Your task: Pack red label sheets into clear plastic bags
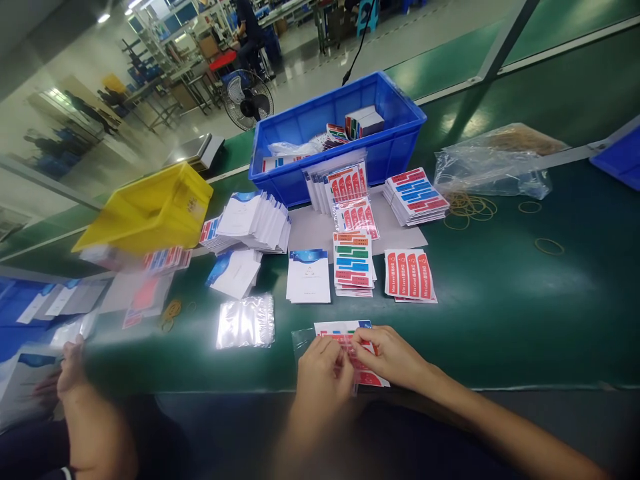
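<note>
At the table's near edge, my left hand (325, 367) has its fingers pinched on a clear plastic bag (302, 340). My right hand (390, 357) meets it from the right, its thumb and fingertips also pinched at the bag. Under both hands lies a small set of printed sticker sheets (374, 379), red, blue and white, partly hidden by the fingers. Beyond them are a white booklet stack (308, 280) with a blue top, a multicoloured sticker stack (352, 263) and red sticker sheets (410, 275). Left of my hands is a pile of clear bags (245, 322).
A blue bin (340, 157) stands behind the stacks, a yellow bin (155, 207) to its left. Booklet piles (250, 223) and banded sheets (416, 195) flank the middle. Rubber bands (470, 207) lie at right. A co-worker's hand (73, 367) is at far left.
</note>
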The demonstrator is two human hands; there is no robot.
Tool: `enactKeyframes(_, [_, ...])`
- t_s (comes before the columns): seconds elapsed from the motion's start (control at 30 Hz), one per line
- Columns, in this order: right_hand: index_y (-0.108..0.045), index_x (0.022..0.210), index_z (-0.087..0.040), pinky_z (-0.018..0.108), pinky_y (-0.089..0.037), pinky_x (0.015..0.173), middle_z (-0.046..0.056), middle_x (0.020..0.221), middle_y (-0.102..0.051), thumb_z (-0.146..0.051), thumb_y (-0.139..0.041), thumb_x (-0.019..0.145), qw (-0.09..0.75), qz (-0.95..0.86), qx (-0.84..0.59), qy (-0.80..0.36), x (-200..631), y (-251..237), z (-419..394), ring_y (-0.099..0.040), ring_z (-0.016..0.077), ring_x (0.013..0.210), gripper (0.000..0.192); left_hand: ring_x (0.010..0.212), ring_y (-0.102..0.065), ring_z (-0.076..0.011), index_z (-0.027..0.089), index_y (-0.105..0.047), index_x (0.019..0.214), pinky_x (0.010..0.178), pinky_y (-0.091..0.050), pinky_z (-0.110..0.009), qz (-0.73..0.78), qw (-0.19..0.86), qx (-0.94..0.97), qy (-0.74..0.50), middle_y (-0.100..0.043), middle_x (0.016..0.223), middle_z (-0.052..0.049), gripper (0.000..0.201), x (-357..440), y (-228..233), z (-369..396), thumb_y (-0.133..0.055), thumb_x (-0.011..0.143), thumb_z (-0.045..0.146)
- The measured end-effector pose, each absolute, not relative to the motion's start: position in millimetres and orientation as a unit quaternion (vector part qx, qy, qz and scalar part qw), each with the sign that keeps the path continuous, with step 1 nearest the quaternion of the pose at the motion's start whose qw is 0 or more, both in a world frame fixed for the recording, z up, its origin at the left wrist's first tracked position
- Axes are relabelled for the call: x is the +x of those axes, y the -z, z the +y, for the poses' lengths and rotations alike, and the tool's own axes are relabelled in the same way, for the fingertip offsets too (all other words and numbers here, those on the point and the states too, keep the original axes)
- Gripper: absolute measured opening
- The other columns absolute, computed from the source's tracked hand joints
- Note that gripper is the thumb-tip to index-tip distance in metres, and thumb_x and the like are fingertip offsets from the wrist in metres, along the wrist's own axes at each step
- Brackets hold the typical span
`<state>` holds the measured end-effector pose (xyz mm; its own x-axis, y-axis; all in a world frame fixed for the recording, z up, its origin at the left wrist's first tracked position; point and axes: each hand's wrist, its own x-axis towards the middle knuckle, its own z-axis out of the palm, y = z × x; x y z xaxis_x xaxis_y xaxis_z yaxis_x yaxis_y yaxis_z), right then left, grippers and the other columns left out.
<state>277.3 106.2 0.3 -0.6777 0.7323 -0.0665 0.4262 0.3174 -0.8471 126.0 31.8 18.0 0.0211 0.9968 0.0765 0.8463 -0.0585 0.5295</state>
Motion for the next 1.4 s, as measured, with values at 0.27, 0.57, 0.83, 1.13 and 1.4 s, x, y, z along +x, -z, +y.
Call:
enactKeyframes(0.27, [-0.064,0.075,-0.020,0.025,-0.043,0.053,0.002,0.070,-0.067,-0.034,-0.046,0.088,0.189,-0.743,-0.425,-0.482,311.7,5.2,114.5,-0.057,0.0155,0.057,0.027,0.061,-0.044,-0.0130,0.021,-0.035,0.059,0.057,-0.034,-0.025,0.746,0.050,0.616,-0.248,-0.043,0.059,0.002,0.028,94.5,-22.8,28.7,-0.046,0.083,0.013])
enactKeyframes(0.57, [-0.070,0.103,-0.025,0.028,-0.048,0.049,0.004,0.076,-0.072,-0.045,-0.047,0.089,0.243,-0.705,-0.496,-0.445,353.5,-24.6,103.4,-0.059,0.0158,0.048,0.033,0.060,-0.046,-0.0131,0.021,-0.035,0.062,0.056,-0.033,-0.026,0.706,0.097,0.659,-0.239,-0.046,0.062,0.001,0.025,131.1,-0.5,38.5,-0.043,0.083,0.010])
enactKeyframes(0.83, [-0.070,0.104,-0.022,0.031,-0.054,0.069,0.007,0.097,-0.072,-0.044,-0.049,0.088,0.183,-0.660,-0.480,-0.548,360.8,2.3,87.3,-0.068,0.0243,0.081,0.035,0.058,-0.048,-0.0129,0.022,-0.037,0.063,0.056,-0.034,-0.027,0.698,0.150,0.664,-0.221,-0.049,0.065,0.000,0.022,157.8,29.0,43.7,-0.043,0.080,0.009])
enactKeyframes(1.13, [-0.070,0.102,-0.019,0.031,-0.054,0.061,0.006,0.084,-0.072,-0.053,-0.055,0.083,0.171,-0.558,-0.474,-0.660,374.3,16.7,91.3,-0.067,0.0225,0.072,0.043,0.060,-0.050,-0.0130,0.021,-0.040,0.062,0.056,-0.036,-0.026,0.689,0.140,0.676,-0.222,-0.050,0.066,0.000,0.022,168.3,44.0,40.5,-0.044,0.079,0.007])
enactKeyframes(1.4, [-0.070,0.105,-0.018,0.031,-0.054,0.064,0.007,0.091,-0.072,-0.053,-0.056,0.083,0.191,-0.555,-0.502,-0.635,381.7,15.5,86.0,-0.067,0.0244,0.077,0.044,0.059,-0.046,-0.0128,0.021,-0.041,0.063,0.058,-0.037,-0.026,0.686,0.077,0.666,-0.282,-0.046,0.063,0.001,0.023,173.8,54.3,40.8,-0.044,0.079,0.005])
